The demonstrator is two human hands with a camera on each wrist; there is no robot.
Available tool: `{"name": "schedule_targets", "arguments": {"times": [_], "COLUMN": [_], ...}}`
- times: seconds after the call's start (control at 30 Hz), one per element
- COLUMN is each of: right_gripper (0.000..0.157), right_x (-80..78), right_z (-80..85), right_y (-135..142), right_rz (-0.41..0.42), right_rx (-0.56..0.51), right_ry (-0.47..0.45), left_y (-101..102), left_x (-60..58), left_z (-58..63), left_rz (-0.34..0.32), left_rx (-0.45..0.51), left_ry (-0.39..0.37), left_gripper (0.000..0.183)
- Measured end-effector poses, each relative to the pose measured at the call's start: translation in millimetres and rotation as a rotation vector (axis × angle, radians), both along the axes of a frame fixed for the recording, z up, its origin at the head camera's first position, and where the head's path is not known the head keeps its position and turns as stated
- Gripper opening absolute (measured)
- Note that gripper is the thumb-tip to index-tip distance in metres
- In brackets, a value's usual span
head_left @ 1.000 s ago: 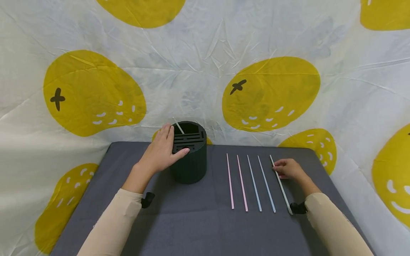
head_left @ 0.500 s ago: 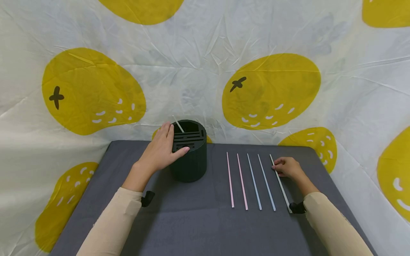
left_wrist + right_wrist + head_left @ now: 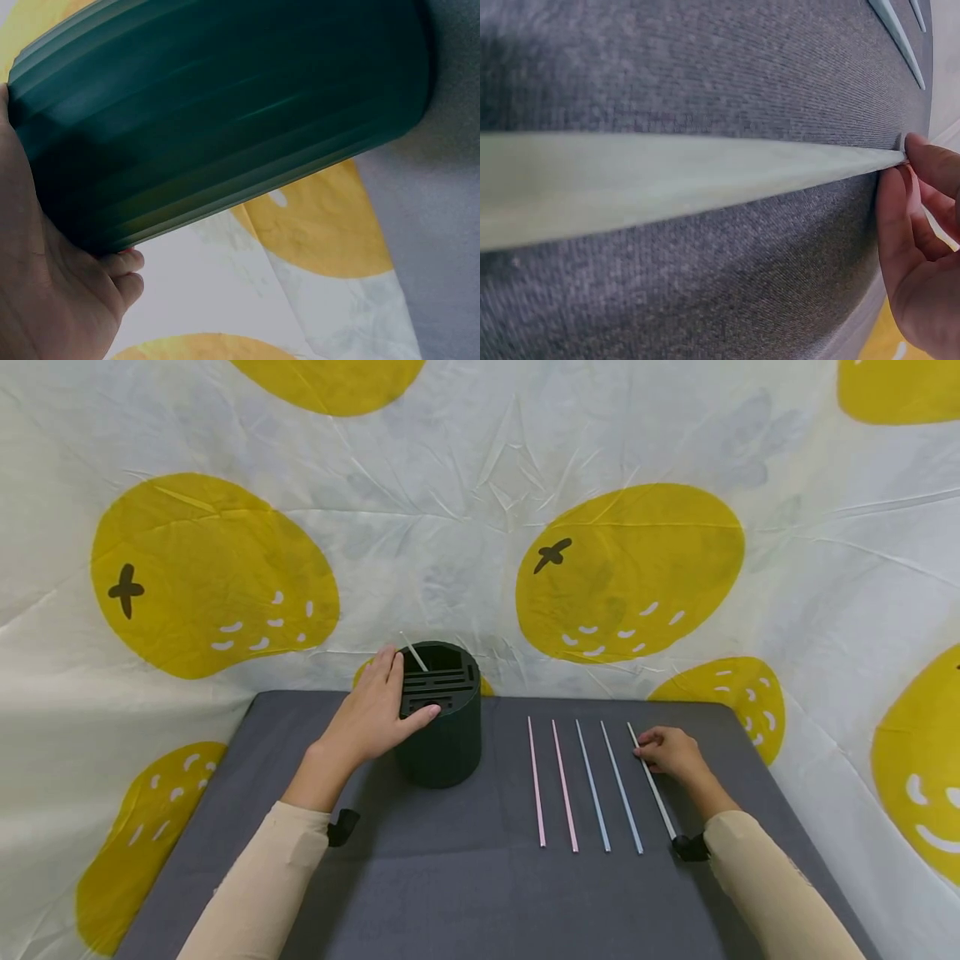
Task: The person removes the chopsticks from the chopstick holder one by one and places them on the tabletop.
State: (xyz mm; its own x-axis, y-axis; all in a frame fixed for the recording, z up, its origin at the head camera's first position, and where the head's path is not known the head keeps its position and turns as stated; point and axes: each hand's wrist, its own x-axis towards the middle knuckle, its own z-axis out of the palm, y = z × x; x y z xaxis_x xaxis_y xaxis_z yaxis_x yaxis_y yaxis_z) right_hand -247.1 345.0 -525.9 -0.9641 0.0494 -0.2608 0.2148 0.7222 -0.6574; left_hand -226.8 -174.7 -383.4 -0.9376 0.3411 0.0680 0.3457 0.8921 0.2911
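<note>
My left hand (image 3: 372,712) holds the top of a dark green ribbed cylindrical pen holder (image 3: 442,752), fingers at its left side and thumb across the front of the slotted top. In the left wrist view, fingertips (image 3: 127,277) bend round the holder's far side. A thin pale straw (image 3: 414,653) leans out of its open back compartment. On the right, my right hand (image 3: 671,753) pinches a pale green straw (image 3: 655,793) near its far end, between thumb and fingers. The right wrist view shows that straw (image 3: 667,176) lying close along the dark cloth.
Left of the held straw, two blue straws (image 3: 621,789) (image 3: 593,787) and two pink straws (image 3: 566,787) (image 3: 537,783) lie in a spaced row. Grey cloth covers the table (image 3: 450,893). A white curtain (image 3: 450,468) with yellow fruit prints hangs behind.
Both hands keep their places, the left on the pen holder and the right at the pale green straw. The head view has shifted slightly; the straws lie as before.
</note>
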Motion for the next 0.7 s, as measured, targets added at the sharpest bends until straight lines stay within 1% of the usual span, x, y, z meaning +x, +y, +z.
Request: {"name": "schedule_targets", "arguments": {"times": [0.3, 0.57, 0.7], "right_gripper": [0.03, 0.038, 0.038], "right_x": [1.1, 7.1, 9.2], "right_z": [-0.6, 4.2, 7.7], "right_y": [-1.0, 2.0, 3.9], "right_rz": [-0.011, 0.004, 0.003], "right_rx": [0.003, -0.051, -0.097], "right_ry": [0.01, 0.012, 0.048], "left_y": [-1.1, -0.9, -1.4], "left_x": [-0.8, -1.6, -1.4], "left_z": [-1.0, -2.4, -2.4], "left_rz": [-0.002, -0.004, -0.002], "left_rx": [-0.002, 0.0, 0.001], "left_ry": [0.015, 0.024, 0.024], "left_gripper": [0.114, 0.115, 0.115]}}
